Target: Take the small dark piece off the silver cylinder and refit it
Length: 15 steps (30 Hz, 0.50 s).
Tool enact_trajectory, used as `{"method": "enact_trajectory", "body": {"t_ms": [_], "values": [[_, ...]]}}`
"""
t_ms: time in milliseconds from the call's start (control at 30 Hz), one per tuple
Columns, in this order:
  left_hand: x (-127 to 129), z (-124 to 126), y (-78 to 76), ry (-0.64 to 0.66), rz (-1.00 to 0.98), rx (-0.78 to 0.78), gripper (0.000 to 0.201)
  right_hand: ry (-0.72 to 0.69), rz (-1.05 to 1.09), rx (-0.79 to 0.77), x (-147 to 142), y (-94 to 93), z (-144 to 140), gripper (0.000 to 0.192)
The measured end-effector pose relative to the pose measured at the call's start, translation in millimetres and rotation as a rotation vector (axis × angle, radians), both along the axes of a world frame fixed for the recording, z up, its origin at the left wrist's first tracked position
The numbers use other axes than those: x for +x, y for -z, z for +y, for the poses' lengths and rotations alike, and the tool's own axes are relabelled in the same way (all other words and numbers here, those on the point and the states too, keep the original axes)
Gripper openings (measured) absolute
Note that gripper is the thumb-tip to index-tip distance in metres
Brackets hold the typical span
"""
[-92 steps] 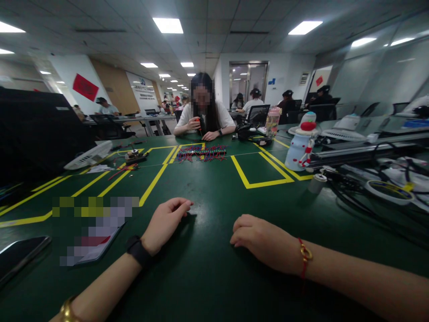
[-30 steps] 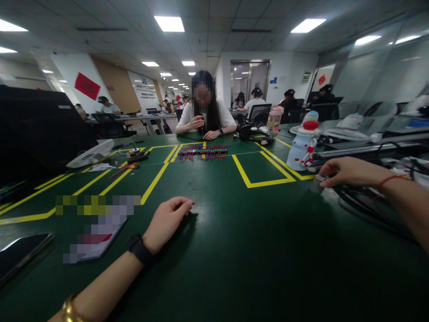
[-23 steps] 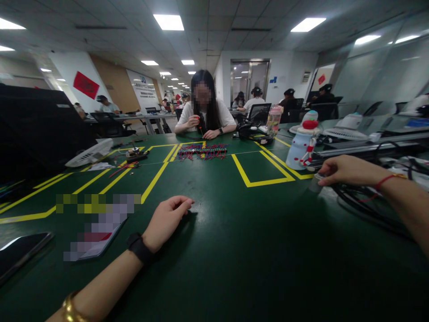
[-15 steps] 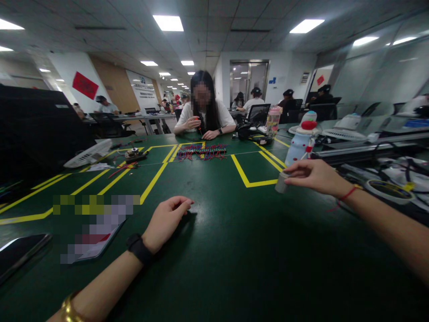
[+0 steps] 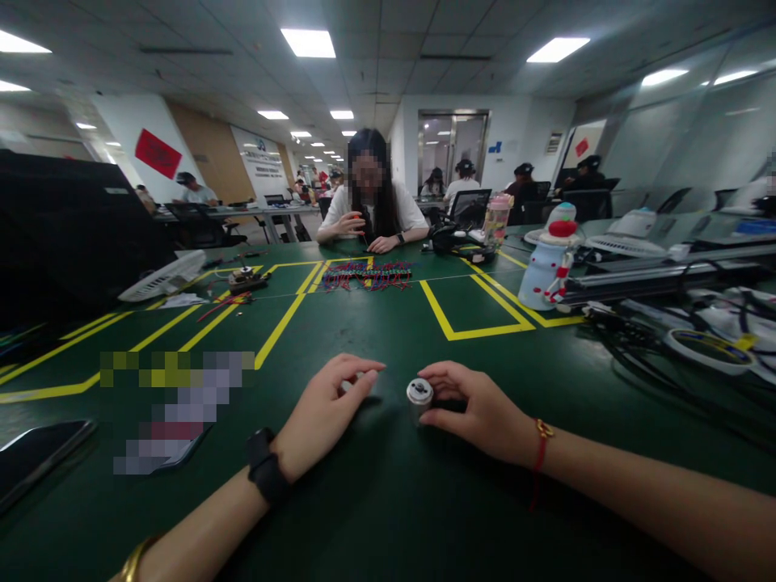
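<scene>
A small silver cylindrical motor (image 5: 419, 393) stands upright, its round metal end with a dark centre facing up. My right hand (image 5: 470, 400) grips it from the right side, thumb in front and fingers behind. My left hand (image 5: 331, 404) is just left of the motor, apart from it, low over the green table (image 5: 376, 501). Its thumb and index finger point toward the motor with a small gap between them, and I see nothing held there. The other left fingers are partly hidden.
Across the table a person (image 5: 373, 202) handles a red-handled tool near a wire bundle (image 5: 367, 275). Phones (image 5: 42, 457) lie at the left. A blue bottle (image 5: 542, 275), black cables (image 5: 643, 364) and a tape roll (image 5: 709, 349) are at the right. Yellow tape (image 5: 449, 319) marks the tabletop.
My right hand has brought the motor leftward and nearer, from beside the blue bottle to the middle in front of me. My left hand has shifted right toward it.
</scene>
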<state>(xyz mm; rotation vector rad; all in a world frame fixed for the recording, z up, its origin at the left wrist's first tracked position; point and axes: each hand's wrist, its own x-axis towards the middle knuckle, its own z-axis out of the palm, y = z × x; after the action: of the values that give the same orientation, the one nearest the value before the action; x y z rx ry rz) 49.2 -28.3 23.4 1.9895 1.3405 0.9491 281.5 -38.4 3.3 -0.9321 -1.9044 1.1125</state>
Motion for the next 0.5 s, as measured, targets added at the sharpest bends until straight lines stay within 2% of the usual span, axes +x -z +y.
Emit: {"method": "enact_trajectory", "body": {"t_ms": [67,133,233,367,500], "values": [[15.2,-10.3,-5.8,0.124,0.001,0.011,0.027,-0.026,0.013,-0.014,-0.1,-1.0,0.1,0.046],[27.5,-17.6,-9.8,0.176,-0.008,0.02,0.025,-0.052,0.018,0.003,-1.0,-2.6,-0.7,0.043],[36.0,-22.3,-13.9,0.145,-0.017,0.043,0.022,-0.072,-0.013,0.078,-1.7,-3.8,-1.8,0.042],[31.3,-21.7,-18.1,0.068,-0.032,0.091,0.02,-0.038,-0.069,0.184,-1.4,-3.3,-2.6,0.037],[20.5,-16.0,-11.4,0.036,0.016,0.06,0.02,0.005,-0.104,0.219,-1.2,-3.3,-3.5,0.034]]}}
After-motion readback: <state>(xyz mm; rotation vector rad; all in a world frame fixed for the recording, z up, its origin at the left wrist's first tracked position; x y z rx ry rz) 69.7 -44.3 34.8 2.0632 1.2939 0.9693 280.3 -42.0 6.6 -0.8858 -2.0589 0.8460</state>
